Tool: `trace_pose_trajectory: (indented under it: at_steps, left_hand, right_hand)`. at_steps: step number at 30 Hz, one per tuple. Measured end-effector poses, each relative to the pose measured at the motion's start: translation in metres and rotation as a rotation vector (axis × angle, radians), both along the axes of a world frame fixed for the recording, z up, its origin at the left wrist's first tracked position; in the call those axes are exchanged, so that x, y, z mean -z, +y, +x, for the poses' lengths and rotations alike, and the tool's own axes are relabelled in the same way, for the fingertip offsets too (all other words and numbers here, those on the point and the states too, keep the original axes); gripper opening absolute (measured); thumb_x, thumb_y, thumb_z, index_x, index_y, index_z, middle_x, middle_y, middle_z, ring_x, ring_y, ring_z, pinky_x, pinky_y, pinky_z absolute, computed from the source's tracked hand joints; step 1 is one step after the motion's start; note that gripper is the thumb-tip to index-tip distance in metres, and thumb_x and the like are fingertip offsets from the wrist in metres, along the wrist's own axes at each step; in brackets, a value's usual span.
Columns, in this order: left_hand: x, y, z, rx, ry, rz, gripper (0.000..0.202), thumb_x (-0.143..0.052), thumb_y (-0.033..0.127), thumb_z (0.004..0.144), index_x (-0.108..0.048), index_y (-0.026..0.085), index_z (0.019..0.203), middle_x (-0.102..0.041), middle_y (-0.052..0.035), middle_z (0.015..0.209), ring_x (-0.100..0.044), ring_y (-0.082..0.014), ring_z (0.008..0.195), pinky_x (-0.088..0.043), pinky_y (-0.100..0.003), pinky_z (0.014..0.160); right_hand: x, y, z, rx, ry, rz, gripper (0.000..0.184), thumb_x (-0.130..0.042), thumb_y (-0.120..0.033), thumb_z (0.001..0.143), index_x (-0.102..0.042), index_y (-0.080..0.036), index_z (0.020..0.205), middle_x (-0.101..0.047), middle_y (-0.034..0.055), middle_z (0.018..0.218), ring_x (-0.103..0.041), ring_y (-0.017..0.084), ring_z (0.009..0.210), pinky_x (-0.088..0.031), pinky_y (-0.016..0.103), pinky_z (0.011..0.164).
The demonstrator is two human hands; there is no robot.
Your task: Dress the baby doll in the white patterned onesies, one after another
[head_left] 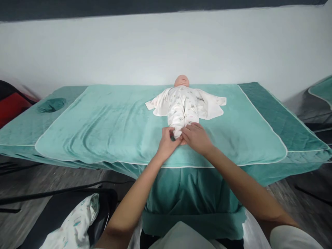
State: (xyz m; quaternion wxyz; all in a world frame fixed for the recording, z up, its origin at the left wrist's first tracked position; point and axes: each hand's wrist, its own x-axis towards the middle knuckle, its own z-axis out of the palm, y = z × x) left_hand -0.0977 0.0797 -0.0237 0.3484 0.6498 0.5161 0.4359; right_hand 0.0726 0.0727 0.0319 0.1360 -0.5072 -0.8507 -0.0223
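Observation:
A baby doll [182, 81] lies on its back on a green sheet, its head toward the wall. It wears white patterned baby trousers [176, 112], and an open white baby jacket [211, 103] spreads out on both sides of it. My left hand [167, 143] pinches the hem of the trouser leg on the left, at the doll's foot. From the other side, my right hand [196, 137] has its fingers closed on the same lower leg end. A bit of the doll's foot shows beneath my fingers; the other foot is hidden behind my right hand.
The doll rests on a massage bed with a light green sheet [124, 128] and a face hole [52, 105] at the left. A white patterned cloth [75, 223] lies on a black chair [43, 221] at the lower left. A white wall [116, 52] stands behind the bed.

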Motion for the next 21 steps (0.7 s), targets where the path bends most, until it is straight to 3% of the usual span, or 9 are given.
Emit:
trace_pose_trajectory:
  at_steps: [2, 7, 14, 21]
  left_hand:
    - [-0.008, -0.001, 0.003, -0.013, 0.106, 0.013, 0.042, -0.069, 0.028, 0.081, -0.049, 0.021, 0.117, -0.051, -0.0072, 0.119, -0.056, -0.0162, 0.098, -0.050, -0.032, 0.089]
    - [-0.021, -0.001, -0.003, -0.023, 0.305, 0.110, 0.009, -0.056, 0.020, 0.088, -0.054, 0.020, 0.097, -0.060, -0.0051, 0.098, -0.057, -0.0195, 0.091, -0.047, -0.033, 0.083]
    - [-0.005, -0.014, -0.012, 0.021, 0.220, 0.154, 0.008, -0.051, 0.021, 0.092, -0.057, 0.020, 0.097, -0.065, -0.0032, 0.092, -0.060, -0.0174, 0.084, -0.046, -0.030, 0.079]
    - [0.005, -0.027, -0.026, 0.074, 0.391, 0.074, 0.012, -0.053, 0.017, 0.089, -0.058, 0.021, 0.100, -0.065, -0.0029, 0.093, -0.060, -0.0192, 0.085, -0.048, -0.033, 0.079]
  right_hand:
    - [-0.006, 0.001, -0.005, -0.045, 0.065, -0.009, 0.024, -0.043, -0.020, 0.103, -0.066, -0.017, 0.098, -0.068, 0.0075, 0.096, -0.060, 0.023, 0.096, -0.038, 0.037, 0.094]
    - [-0.009, -0.004, -0.010, -0.081, 0.108, -0.010, 0.020, -0.044, -0.022, 0.104, -0.063, -0.018, 0.102, -0.067, 0.0065, 0.098, -0.059, 0.021, 0.093, -0.037, 0.034, 0.081]
    - [0.002, -0.013, 0.003, 0.057, -0.011, -0.117, 0.013, -0.051, -0.021, 0.102, -0.062, -0.017, 0.095, -0.066, 0.0083, 0.101, -0.058, 0.022, 0.095, -0.037, 0.033, 0.080]
    - [-0.008, -0.027, 0.013, -0.195, 0.008, -0.158, 0.013, -0.051, -0.020, 0.102, -0.062, -0.018, 0.094, -0.064, 0.0053, 0.093, -0.058, 0.019, 0.089, -0.037, 0.031, 0.080]
